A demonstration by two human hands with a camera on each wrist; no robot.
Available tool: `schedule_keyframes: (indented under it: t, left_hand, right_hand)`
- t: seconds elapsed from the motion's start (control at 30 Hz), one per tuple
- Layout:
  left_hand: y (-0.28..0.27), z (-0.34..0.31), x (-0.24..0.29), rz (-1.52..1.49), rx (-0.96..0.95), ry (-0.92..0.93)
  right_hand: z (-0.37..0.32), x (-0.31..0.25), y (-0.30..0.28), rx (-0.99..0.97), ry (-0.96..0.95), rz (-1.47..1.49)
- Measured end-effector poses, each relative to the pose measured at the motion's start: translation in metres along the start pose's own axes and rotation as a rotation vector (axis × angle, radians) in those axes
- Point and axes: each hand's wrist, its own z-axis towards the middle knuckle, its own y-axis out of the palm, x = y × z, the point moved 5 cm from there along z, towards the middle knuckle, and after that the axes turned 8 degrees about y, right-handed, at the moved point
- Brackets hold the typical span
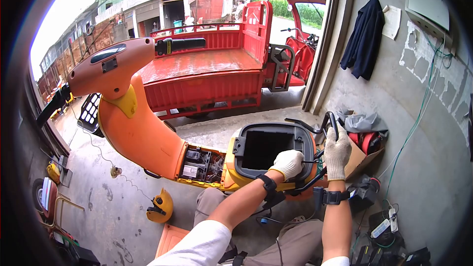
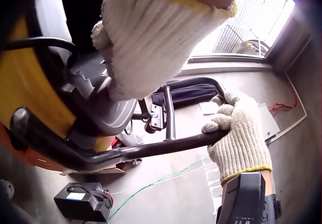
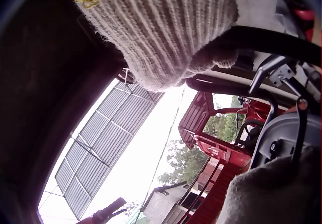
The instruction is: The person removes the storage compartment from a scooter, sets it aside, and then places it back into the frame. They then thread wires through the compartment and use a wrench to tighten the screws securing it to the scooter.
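Note:
A black tubular frame (image 1: 311, 183) stands at the rear of the orange and yellow scooter (image 1: 148, 143), beside its open storage box (image 1: 268, 150). My gloved right hand (image 1: 337, 153) grips the frame's raised far end; its fingers curl round the tube in the left wrist view. Over the box's rear rim lies my gloved left hand (image 1: 289, 163), its fingers mostly hidden. From it a thin black rod (image 3: 302, 128) runs to a metal bracket (image 3: 282, 74) inside the frame; the hand appears curled round this rod.
A red cargo tricycle (image 1: 207, 86) stands outside the doorway. Parts and wires show in the scooter's open floor compartment (image 1: 197, 165). A yellow piece (image 1: 161, 206) lies on the floor. By the right wall are a cardboard box (image 1: 362, 160), a black battery-like box (image 2: 84, 202) and cables.

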Motion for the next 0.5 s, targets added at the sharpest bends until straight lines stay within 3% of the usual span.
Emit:
schedule_keyframes:
  t: [0.17, 0.23, 0.3, 0.4, 0.5]
  left_hand:
    - [0.014, -0.009, 0.003, 0.039, 0.077, -0.121]
    - [0.015, -0.014, 0.006, -0.013, 0.104, -0.219]
    - [0.022, -0.016, 0.005, -0.094, 0.120, -0.345]
    - [0.018, -0.018, 0.004, -0.148, 0.133, -0.296]
    - [0.014, -0.016, -0.004, -0.149, 0.123, -0.137]
  right_hand:
    - [-0.001, -0.005, -0.003, -0.120, 0.152, -0.026]
    - [-0.001, -0.002, 0.000, -0.001, 0.037, 0.002]
    - [-0.001, 0.003, 0.001, -0.014, 0.047, -0.013]
    - [0.000, 0.007, 0.004, -0.049, 0.097, -0.010]
    - [-0.001, 0.000, 0.001, 0.001, 0.020, -0.008]
